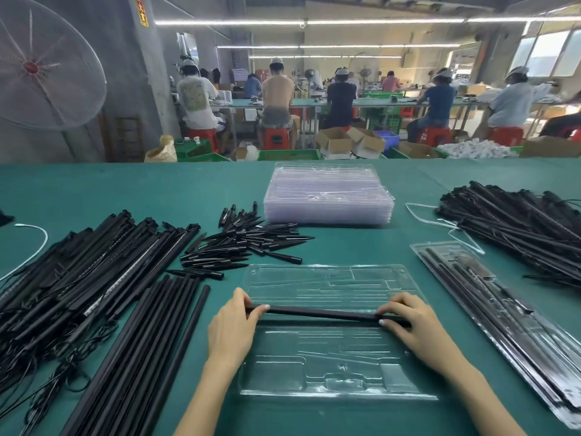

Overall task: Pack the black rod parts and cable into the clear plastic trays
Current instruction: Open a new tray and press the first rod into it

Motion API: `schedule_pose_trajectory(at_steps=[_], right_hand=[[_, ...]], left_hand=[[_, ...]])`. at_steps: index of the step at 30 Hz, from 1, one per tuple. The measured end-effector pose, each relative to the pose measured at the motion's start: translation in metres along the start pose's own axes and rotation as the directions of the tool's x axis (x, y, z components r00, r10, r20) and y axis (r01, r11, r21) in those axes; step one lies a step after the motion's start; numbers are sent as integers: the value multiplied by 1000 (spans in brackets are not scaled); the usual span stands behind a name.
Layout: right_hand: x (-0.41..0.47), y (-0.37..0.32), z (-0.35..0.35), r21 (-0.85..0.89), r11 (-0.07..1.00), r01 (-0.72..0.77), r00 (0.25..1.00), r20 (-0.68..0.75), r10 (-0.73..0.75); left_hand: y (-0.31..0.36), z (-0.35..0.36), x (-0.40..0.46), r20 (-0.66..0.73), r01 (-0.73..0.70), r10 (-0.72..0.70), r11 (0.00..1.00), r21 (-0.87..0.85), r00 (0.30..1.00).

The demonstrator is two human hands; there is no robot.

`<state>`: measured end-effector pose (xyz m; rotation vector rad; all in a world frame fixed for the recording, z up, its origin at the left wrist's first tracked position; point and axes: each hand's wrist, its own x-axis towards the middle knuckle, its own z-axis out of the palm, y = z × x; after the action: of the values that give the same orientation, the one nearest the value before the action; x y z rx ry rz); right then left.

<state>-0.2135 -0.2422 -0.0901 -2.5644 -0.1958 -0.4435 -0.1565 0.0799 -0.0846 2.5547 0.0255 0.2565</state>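
An open clear plastic tray [330, 366] lies flat in front of me on the green table. Across its middle fold lies a black rod [317, 312]. My left hand [234, 332] pinches the rod's left end between thumb and fingers. My right hand [415, 325] grips the rod's right end, fingers curled over it. Plain black rods [141, 350] lie in a row to the left. A pile of rods with cables [63, 278] sits further left. Short black spike parts [245, 243] are heaped behind the tray.
A stack of empty clear trays [328, 196] stands at the back centre. A filled, closed tray [503, 313] lies at the right, with another heap of black rods [518, 228] behind it. A white cable [34, 247] curves at the far left. People work at benches beyond the table.
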Motion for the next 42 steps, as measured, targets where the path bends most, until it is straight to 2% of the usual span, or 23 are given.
schedule_pose_trajectory(at_steps=[5,9,17,22,27,30,32,35,37,39,42], right_hand=[[-3,2,3,30,1000,9,999,-44,-8],[-4,1,2,23,999,24,999,-47,-22],[-6,2,4,-6,998,60,998,-27,-60],[-6,-3,6,25,985,168,985,34,-169],[-7,-6,4,-4,978,207,969,135,-205],[-8,-3,5,-32,978,207,959,202,-196],[-9,-6,4,-22,981,194,969,159,-188],[-7,-7,3,-81,978,194,977,-75,-200],[-6,-3,2,-128,982,138,963,-216,-164],[-7,1,2,-89,995,47,967,-246,-67],[-8,4,5,11,1000,-16,978,-208,18]], left_hand=[[-2,3,-8,-64,-91,93,995,29,994],[-5,1,-10,-56,-134,132,990,-39,990],[-7,5,-11,-40,-169,167,985,-30,985],[-9,5,-12,-56,-160,158,986,-39,986],[-6,6,-13,-118,-208,206,978,-3,971],[-7,7,-11,-103,-157,153,987,-38,983],[-10,8,-9,-99,-112,106,991,-66,990],[-11,8,-7,-82,-91,86,995,-49,993],[-11,8,-7,-60,-87,84,994,-60,995],[-12,10,-6,-48,-85,81,991,-101,996],[-14,11,-6,-46,-84,77,980,-178,996]])
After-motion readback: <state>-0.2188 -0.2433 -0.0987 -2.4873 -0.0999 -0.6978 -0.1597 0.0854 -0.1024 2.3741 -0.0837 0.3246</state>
